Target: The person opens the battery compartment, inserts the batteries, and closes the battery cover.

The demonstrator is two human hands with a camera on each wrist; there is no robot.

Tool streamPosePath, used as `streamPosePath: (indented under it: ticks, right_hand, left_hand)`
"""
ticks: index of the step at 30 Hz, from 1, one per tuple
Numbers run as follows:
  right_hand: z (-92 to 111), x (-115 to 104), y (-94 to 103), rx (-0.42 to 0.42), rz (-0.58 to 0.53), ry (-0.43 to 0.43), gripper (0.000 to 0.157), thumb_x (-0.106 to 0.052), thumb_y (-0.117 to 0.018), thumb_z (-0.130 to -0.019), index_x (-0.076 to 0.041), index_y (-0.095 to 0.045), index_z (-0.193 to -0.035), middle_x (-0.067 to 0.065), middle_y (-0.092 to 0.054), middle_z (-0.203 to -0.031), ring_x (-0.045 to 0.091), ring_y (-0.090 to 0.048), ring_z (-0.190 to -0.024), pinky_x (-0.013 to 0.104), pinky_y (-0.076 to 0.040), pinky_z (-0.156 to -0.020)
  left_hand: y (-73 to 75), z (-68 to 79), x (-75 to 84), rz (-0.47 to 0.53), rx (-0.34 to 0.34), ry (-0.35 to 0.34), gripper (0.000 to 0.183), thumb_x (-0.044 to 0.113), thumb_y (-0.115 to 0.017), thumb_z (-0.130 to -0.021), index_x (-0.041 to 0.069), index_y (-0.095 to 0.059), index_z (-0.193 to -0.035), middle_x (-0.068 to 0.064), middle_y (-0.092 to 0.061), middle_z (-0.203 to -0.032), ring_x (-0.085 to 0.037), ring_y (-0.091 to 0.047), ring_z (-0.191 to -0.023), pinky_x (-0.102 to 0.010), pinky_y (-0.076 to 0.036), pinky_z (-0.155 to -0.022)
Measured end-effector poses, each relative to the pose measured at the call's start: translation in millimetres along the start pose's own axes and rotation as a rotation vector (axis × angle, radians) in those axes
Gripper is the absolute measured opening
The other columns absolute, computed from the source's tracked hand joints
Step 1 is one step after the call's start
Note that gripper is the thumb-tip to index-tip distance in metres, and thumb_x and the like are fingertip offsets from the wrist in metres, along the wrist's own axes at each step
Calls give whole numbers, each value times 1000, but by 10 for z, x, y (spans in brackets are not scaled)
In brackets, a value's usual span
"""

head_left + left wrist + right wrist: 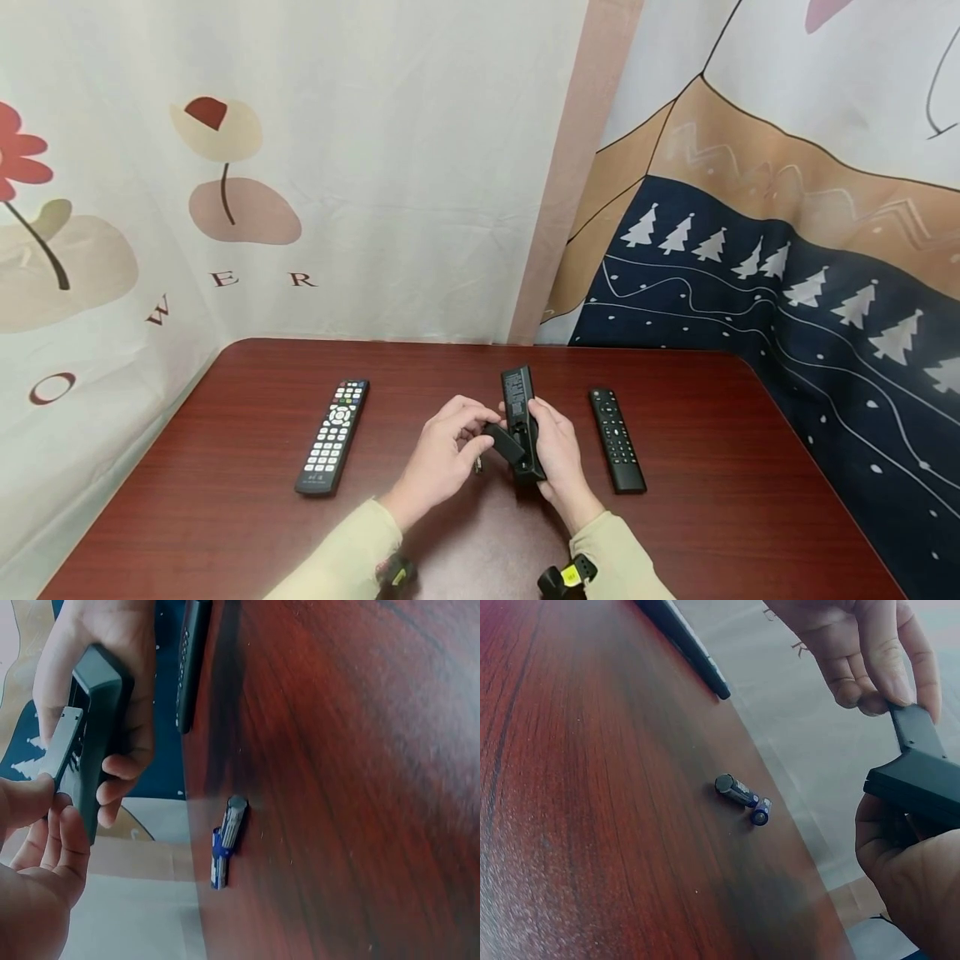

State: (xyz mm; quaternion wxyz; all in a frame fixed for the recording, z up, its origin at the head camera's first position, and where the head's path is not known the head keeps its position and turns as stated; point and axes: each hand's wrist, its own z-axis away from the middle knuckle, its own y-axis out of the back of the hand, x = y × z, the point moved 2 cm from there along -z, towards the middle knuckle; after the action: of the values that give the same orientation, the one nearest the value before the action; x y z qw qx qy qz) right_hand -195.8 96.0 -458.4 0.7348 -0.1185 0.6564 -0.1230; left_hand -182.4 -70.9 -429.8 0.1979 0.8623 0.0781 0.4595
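Note:
My right hand (pixel 559 454) grips a black remote control (pixel 517 396), its labelled back turned up and the battery bay showing. Between thumb and fingers my left hand (pixel 447 446) pinches the black battery cover (pixel 505 443), tilted against the lower part of that remote. In the left wrist view the cover (pixel 61 746) stands at an angle to the remote (pixel 103 712). Two batteries (pixel 231 825) lie touching on the table below the hands; the right wrist view shows these batteries (pixel 739 791) too. In the head view the left hand mostly hides them.
A black remote with white buttons (pixel 332 437) lies on the left of the brown table (pixel 247 400). Another, slimmer black remote (pixel 618 442) lies right of the hands. Printed curtains (pixel 420 167) hang behind the table's back edge.

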Motion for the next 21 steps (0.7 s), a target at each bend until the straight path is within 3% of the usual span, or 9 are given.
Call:
streamPosePath:
  ticks: [4,11,15,21]
  right_hand:
    - [-5,6,11,10,17,-3,40,-28,-40,-103,-2,-57,-129,26,-62,-121,23,-68,-91,27,-54,-61]
    - [-3,0,16,-4,35,-20,42,-31,-38,-104,-7,-54,-134,21,-64,-119,23,-65,-80,33,-57,-68]
    - [-4,0,11,-10,28,-24,42,-31,-38,-104,-7,-52,-136,23,-62,-123,21,-66,-81,36,-57,-71]
    - [-3,-2,9,-9,34,-32,42,-31,-38,-104,-9,-51,-138,23,-61,-126,22,-66,-80,35,-57,-71]
  left_hand:
    - [57,-11,-28,-23,-5,19,29,-6,-71,-81,12,-71,-104,4,-61,-101,-8,-60,-78,-24,-54,-69]
    - [162,-1,-87,-83,-7,22,29,-7,-70,-82,11,-71,-105,3,-60,-101,-8,-58,-80,-22,-53,-69]
    - [208,3,-124,-112,-2,6,31,-9,-70,-81,10,-71,-105,2,-60,-100,-10,-58,-79,-23,-54,-69]
    - [264,8,-198,-171,-13,49,32,-10,-70,-81,12,-72,-103,4,-60,-99,-8,-58,-78,-22,-53,-68]
